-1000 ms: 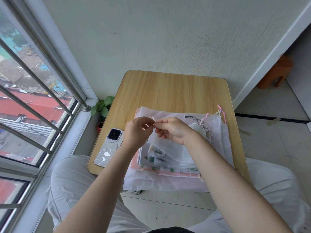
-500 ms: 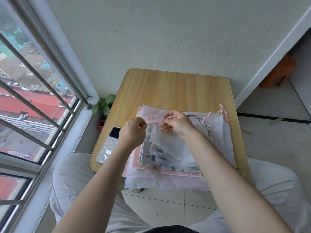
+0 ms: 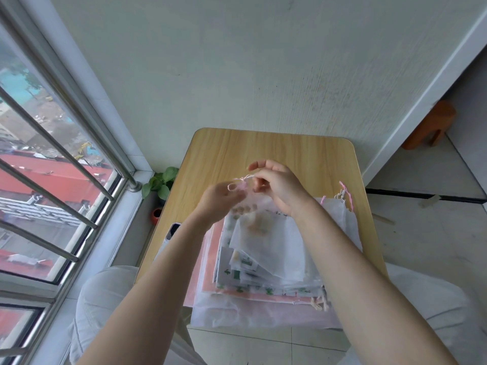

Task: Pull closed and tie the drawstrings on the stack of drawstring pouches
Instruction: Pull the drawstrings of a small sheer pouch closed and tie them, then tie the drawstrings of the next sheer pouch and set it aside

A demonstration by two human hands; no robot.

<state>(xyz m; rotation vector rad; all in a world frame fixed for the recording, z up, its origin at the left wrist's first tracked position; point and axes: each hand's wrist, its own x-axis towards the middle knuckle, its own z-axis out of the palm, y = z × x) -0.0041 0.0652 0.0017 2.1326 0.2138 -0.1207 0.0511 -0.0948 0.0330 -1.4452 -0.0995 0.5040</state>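
Pink drawstring [image 3: 238, 183] was mid-knot, pinched by left hand [image 3: 220, 200] and right hand [image 3: 276, 187] fingers above the pouch stack [image 3: 263, 259]; tightening likely came next.

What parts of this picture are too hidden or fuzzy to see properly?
All in the head view:
- The thin pink-and-white drawstring: motion blur hides whether a knot is tied.
- The blurred left hand: its fingertips cannot be made out.
- The patterned phone: mostly hidden behind the left forearm.
- The small orange plant pot: partly hidden by the wooden table edge.
- The lower white fabric pouches in the stack: covered by those above.
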